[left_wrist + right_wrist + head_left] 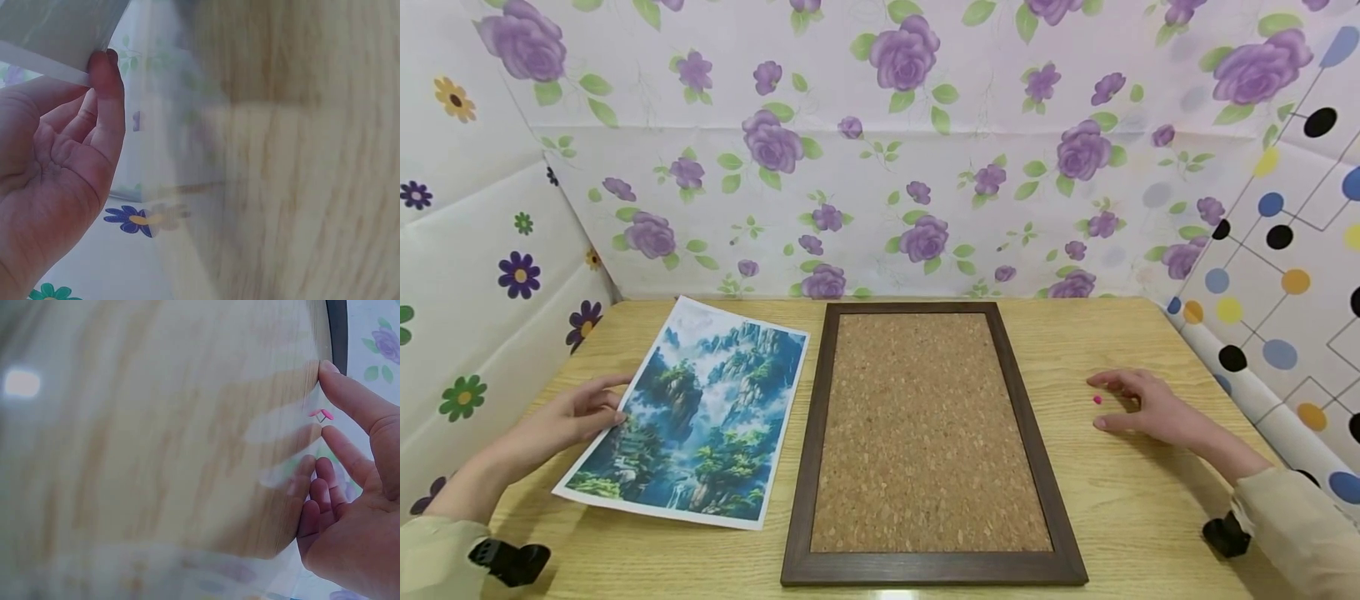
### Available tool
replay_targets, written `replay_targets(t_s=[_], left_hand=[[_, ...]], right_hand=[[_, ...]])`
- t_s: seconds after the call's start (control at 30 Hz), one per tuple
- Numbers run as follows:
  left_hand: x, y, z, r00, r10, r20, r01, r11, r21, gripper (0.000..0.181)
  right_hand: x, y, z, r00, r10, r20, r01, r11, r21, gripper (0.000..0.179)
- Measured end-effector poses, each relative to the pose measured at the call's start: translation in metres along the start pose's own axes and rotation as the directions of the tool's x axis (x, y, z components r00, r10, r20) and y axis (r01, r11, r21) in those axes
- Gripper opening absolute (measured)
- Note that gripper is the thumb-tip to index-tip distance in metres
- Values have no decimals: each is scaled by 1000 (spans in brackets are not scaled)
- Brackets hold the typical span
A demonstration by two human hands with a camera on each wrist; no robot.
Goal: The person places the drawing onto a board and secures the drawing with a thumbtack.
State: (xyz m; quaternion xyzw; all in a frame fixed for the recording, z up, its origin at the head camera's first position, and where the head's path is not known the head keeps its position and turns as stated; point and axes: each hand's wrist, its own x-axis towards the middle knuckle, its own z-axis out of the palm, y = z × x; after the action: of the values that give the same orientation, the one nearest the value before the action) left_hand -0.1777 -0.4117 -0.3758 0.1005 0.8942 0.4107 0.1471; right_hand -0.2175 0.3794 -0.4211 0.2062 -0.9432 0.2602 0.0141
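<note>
By its left edge, my left hand (561, 425) pinches a printed picture (700, 417) of misty blue-green mountains with a white border. In the left wrist view, thumb and fingertips meet at the edge of the sheet (56, 37). A corkboard (925, 433) in a dark brown frame lies flat to the right of the picture. On the far side of the board, my right hand (1150, 408) is at the tabletop with thumb and index finger parted. A small pink push pin (1097, 400) lies in that gap, and the right wrist view shows the pin (328, 415) mirrored in the glossy surface.
The wooden table (1105, 517) runs back to a wall covering (865, 200) with purple roses. A flower-patterned panel (482, 275) stands on the left, and a dotted one (1300, 250) on the right.
</note>
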Motion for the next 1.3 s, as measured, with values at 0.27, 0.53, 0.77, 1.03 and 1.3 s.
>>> replay_targets(t_s=[0.27,0.53,0.77,1.03,1.3], left_hand=[[2,8,2,1000,8,-23,-8,1000,-18,64],[5,24,6,999,-12,-49,11,1000,-5,67],[16,40,25,999,17,-40,-20,997,-77,69],[36,62,62,998,52,-22,-56,966,-253,70],[48,82,89,999,27,-43,-39,953,-301,68]], right_hand=[[-1,0,-1,999,29,20,-29,1000,7,56],[0,-3,-3,999,26,25,-27,999,25,56],[-1,-5,-3,999,30,30,-31,999,23,56],[-2,-6,-3,999,42,31,-43,999,12,57],[-1,-5,-3,999,31,24,-32,999,13,56]])
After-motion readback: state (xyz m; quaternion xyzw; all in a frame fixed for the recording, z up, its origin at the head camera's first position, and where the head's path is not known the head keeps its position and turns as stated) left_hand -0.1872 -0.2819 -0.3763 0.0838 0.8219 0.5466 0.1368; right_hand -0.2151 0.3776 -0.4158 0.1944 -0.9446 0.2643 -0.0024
